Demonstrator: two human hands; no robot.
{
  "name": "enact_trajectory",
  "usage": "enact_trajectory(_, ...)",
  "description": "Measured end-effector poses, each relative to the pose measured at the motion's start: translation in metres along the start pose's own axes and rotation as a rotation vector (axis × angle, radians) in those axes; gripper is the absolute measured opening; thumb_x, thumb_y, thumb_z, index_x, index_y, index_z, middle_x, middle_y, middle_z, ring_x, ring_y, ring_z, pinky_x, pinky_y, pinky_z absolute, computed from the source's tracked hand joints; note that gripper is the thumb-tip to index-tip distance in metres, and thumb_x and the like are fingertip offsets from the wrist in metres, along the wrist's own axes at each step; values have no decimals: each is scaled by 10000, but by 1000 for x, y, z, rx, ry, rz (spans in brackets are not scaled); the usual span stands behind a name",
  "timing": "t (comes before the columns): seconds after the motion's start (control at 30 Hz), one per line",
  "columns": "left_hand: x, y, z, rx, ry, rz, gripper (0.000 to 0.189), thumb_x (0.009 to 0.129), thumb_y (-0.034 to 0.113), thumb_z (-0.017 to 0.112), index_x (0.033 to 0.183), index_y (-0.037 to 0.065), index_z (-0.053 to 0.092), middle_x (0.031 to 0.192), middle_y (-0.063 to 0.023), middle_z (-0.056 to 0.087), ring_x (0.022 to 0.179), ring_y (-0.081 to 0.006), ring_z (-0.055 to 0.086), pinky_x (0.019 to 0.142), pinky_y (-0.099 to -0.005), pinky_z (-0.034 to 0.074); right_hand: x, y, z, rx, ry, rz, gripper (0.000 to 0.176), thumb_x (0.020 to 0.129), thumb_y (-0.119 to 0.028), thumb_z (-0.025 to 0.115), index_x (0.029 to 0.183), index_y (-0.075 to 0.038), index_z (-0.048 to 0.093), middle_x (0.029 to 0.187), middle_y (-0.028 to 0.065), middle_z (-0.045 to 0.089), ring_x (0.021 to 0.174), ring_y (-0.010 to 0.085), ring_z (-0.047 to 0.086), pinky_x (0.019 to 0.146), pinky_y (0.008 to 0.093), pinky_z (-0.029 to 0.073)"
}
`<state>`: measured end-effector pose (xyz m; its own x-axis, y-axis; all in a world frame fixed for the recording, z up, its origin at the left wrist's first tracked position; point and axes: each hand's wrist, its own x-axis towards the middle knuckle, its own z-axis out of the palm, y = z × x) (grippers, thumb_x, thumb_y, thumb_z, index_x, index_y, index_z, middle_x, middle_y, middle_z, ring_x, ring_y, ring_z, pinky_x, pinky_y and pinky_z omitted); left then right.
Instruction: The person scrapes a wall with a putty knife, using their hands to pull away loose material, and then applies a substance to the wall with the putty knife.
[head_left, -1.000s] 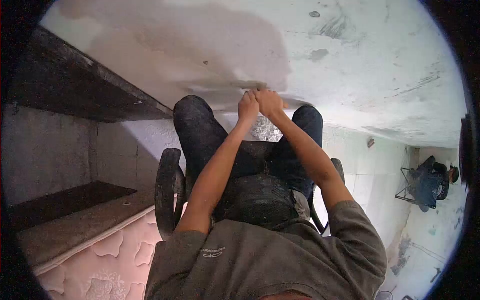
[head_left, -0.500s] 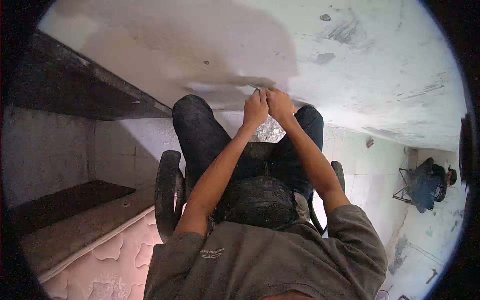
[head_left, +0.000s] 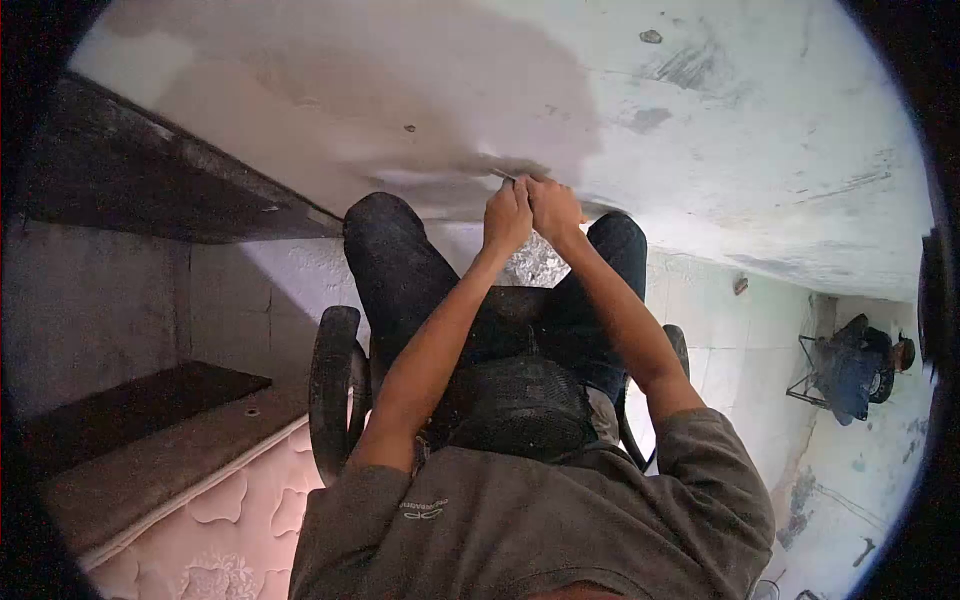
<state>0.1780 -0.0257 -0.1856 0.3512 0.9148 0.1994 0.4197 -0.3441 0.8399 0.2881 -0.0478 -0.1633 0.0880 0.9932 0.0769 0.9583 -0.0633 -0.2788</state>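
Note:
My left hand (head_left: 508, 217) and my right hand (head_left: 553, 208) are close together above the gap between my knees, in front of the pale wall. Both have their fingers curled in. A thin, light-coloured sliver (head_left: 503, 174) sticks out at the fingertips, pointing up and left; which hand grips it is hard to tell. Behind and below the hands lies a crumpled, silvery heap (head_left: 536, 262), partly hidden by the wrists.
I sit on a chair with black armrests (head_left: 334, 380). A dark ledge (head_left: 170, 170) runs along the left, above a pink quilted mattress (head_left: 230, 510). At the far right, dark clothing (head_left: 848, 375) is by a metal frame, and a hammer (head_left: 864, 552) lies lower down.
Both hands have shifted very slightly left, staying together with fingers closed. The thin sliver shows a little more clearly at the fingertips.

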Motion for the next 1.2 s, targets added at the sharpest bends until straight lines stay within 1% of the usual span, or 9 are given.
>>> enact_trajectory(0.2, 4, 3, -12, -37, 12, -117, 346, 984, 249, 349, 1050, -33, 539, 962, -292, 599, 853, -482, 573, 750, -554, 453, 6, -18, -9, -64, -8, -9, 253, 905, -269, 488, 999, -91, 641, 936, 178, 662, 823, 404, 649, 727, 504, 522)
enact_trajectory(0.27, 5, -8, -7, 168, 31, 110, 320, 978, 215, 354, 1046, -37, 538, 946, -277, 599, 848, -460, 588, 743, -541, 467, 8, -22, -14, -63, -75, 59, 254, 912, -268, 483, 1019, -104, 646, 871, 187, 668, 787, 398, 657, 718, 499, 529)
enact_trajectory(0.37, 9, -10, -6, 132, 26, 41, 280, 965, 176, 368, 1021, -45, 532, 919, -257, 595, 814, -443, 601, 712, -527, 482, 7, -31, -35, -111, -90, -14, 244, 915, -257, 481, 1002, -109, 654, 853, 189, 669, 776, 398, 657, 708, 490, 532)
enact_trajectory(0.57, 8, -15, -6, 171, 72, 140, 305, 977, 202, 354, 961, -52, 522, 912, -287, 595, 798, -475, 589, 718, -545, 472, 12, -19, -11, -75, -52, -35, 252, 920, -268, 478, 970, -106, 665, 859, 191, 671, 775, 388, 657, 691, 483, 531)
enact_trajectory(0.8, 11, -17, -6, 9, 51, -32, 355, 984, 246, 347, 941, -54, 533, 871, -301, 601, 811, -495, 578, 720, -552, 466, 12, -26, -15, -85, -16, -34, 251, 924, -266, 468, 1013, -117, 649, 920, 163, 679, 790, 377, 657, 693, 479, 530)
enact_trajectory(0.87, 8, -17, -8, 166, 40, 59, 378, 982, 276, 349, 930, -49, 536, 879, -310, 598, 832, -497, 575, 743, -551, 461, 12, -26, -19, -156, -99, -68, 239, 913, -254, 476, 1002, -119, 651, 936, 147, 680, 790, 369, 660, 696, 475, 535)
enact_trajectory(1.0, 5, -24, -6, 19, 119, 24, 319, 963, 232, 366, 947, -39, 532, 907, -284, 594, 825, -467, 591, 751, -534, 473, 8, -31, -13, -94, -4, -78, 283, 905, -272, 469, 945, -80, 672, 922, 188, 667, 800, 369, 671, 719, 492, 539)
enact_trajectory(1.07, 10, -27, -8, 168, 45, 97, 277, 947, 202, 378, 960, -27, 533, 927, -269, 588, 833, -448, 596, 751, -528, 479, 12, -28, -7, -176, -48, -21, 227, 898, -229, 485, 965, -93, 654, 888, 145, 678, 783, 364, 666, 689, 469, 541)
enact_trajectory(1.2, 12, -24, -11, 205, 102, 191, 260, 943, 187, 380, 959, -20, 536, 919, -270, 589, 833, -445, 594, 739, -530, 482, 14, -35, -24, -185, -51, -84, 224, 896, -220, 488, 929, -86, 664, 860, 150, 678, 765, 366, 669, 656, 478, 543)
